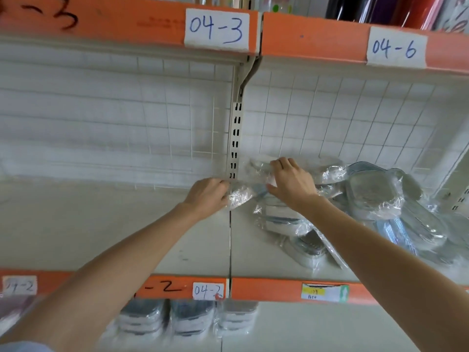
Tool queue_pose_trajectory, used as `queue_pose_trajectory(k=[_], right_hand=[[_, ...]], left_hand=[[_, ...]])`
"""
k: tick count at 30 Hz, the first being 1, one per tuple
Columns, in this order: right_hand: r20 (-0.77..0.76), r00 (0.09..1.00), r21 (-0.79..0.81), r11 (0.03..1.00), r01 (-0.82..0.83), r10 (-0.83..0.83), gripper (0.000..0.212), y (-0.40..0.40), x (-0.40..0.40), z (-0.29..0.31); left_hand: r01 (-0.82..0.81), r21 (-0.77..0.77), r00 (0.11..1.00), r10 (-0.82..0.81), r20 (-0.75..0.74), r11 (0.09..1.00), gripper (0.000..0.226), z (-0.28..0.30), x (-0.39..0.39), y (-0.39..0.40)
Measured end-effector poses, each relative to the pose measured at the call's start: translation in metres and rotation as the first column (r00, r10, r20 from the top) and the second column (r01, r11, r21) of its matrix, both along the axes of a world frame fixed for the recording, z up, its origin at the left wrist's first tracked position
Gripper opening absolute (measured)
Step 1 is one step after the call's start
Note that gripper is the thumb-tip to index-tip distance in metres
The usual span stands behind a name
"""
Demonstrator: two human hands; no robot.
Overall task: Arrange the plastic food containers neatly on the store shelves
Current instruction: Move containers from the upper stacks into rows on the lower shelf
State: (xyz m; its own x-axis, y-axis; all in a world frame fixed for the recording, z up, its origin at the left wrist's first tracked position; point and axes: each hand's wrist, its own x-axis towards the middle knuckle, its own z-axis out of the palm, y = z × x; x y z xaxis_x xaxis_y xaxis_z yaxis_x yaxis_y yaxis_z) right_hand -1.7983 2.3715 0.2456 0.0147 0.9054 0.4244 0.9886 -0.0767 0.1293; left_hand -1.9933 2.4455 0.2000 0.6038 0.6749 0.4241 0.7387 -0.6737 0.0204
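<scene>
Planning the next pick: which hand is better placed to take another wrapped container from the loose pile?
Right hand: it is nearer the jumbled pile of clear film-wrapped plastic containers; the left hand is on the far side.

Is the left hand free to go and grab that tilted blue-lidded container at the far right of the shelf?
Probably not right now. The left hand grips a wrapped pack by the upright, and the right arm lies between it and the tilted container. The right hand is nearer.

Bright, even light; left side motion-blurred, edges bowed.
</scene>
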Motion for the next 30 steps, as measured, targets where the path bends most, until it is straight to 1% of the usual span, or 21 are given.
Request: queue_pose_trajectory(k=[4, 8, 10, 13, 14, 16, 17, 19, 21, 22, 23, 25, 26, 27, 28, 30], right_hand=[[0.003, 0.992, -0.022, 0.992, -0.127, 0.128, 0.047, -0.005, -0.029, -0.012], [-0.027, 0.972, -0.056, 0.97, -0.235, 0.234, 0.046, -0.007, -0.057, -0.034], [-0.038, 0.958, -0.095, 0.954, -0.285, 0.283, 0.047, -0.009, -0.065, -0.046], [-0.047, 0.925, -0.193, 0.905, -0.379, 0.377, 0.046, -0.01, -0.072, -0.065], [-0.033, 0.912, -0.223, 0.886, -0.406, 0.41, 0.047, -0.011, -0.072, -0.071], [-0.009, 0.894, -0.25, 0.865, -0.435, 0.448, 0.048, -0.011, -0.069, -0.082], [-0.011, 0.895, -0.253, 0.865, -0.434, 0.446, 0.047, -0.011, -0.067, -0.087], [-0.01, 0.905, -0.27, 0.87, -0.411, 0.425, 0.047, -0.01, -0.061, -0.094], [-0.013, 0.913, -0.301, 0.869, -0.392, 0.408, 0.047, -0.008, -0.056, -0.098], [-0.024, 0.915, -0.309, 0.867, -0.39, 0.403, 0.048, -0.007, -0.055, -0.099], [-0.036, 0.914, -0.307, 0.866, -0.394, 0.403, 0.048, -0.006, -0.056, -0.098], [-0.063, 0.911, -0.282, 0.869, -0.407, 0.407, 0.049, -0.001, -0.06, -0.093], [-0.089, 0.913, -0.27, 0.873, -0.407, 0.398, 0.048, 0.002, -0.064, -0.091], [-0.121, 0.918, -0.267, 0.878, -0.397, 0.378, 0.049, 0.006, -0.068, -0.088], [-0.15, 0.927, -0.277, 0.886, -0.373, 0.343, 0.053, 0.01, -0.074, -0.086], [-0.169, 0.96, -0.34, 0.901, -0.27, 0.224, 0.07, 0.019, -0.085, -0.084]], left_hand=[[-0.127, 0.047, 0.99, 0.129, -0.049, 0.991, 0.015, 0.004, -0.046, -0.019], [-0.178, 0.152, 0.974, 0.196, -0.113, 0.972, 0.017, 0.007, -0.086, -0.042], [-0.179, 0.189, 0.967, 0.209, -0.148, 0.965, 0.022, 0.003, -0.104, -0.051], [-0.246, 0.188, 0.929, 0.287, -0.233, 0.951, 0.027, -0.011, -0.121, -0.062], [-0.234, 0.184, 0.93, 0.275, -0.244, 0.955, 0.031, -0.018, -0.123, -0.065], [-0.134, 0.174, 0.959, 0.172, -0.226, 0.976, 0.038, -0.035, -0.122, -0.07], [-0.094, 0.163, 0.961, 0.132, -0.242, 0.982, 0.038, -0.043, -0.12, -0.073], [-0.058, 0.123, 0.959, 0.089, -0.268, 0.991, 0.029, -0.053, -0.114, -0.076], [-0.003, 0.078, 0.983, 0.017, -0.185, 0.997, 0.018, -0.056, -0.113, -0.072], [0.021, 0.032, 0.99, -0.016, -0.14, 0.999, 0.016, -0.055, -0.115, -0.069], [0.032, -0.025, 0.995, -0.035, -0.095, 0.999, 0.019, -0.053, -0.119, -0.063], [0.019, -0.154, 1.0, -0.019, -0.001, 0.988, 0.03, -0.046, -0.129, -0.05], [-0.013, -0.214, 1.0, 0.017, 0.016, 0.977, 0.039, -0.042, -0.135, -0.044], [-0.057, -0.275, 0.998, 0.058, -0.003, 0.96, 0.05, -0.038, -0.141, -0.037], [-0.103, -0.335, 0.994, 0.089, -0.059, 0.937, 0.065, -0.035, -0.147, -0.03], [-0.189, -0.415, 0.97, 0.104, -0.219, 0.89, 0.095, -0.032, -0.154, -0.019]])
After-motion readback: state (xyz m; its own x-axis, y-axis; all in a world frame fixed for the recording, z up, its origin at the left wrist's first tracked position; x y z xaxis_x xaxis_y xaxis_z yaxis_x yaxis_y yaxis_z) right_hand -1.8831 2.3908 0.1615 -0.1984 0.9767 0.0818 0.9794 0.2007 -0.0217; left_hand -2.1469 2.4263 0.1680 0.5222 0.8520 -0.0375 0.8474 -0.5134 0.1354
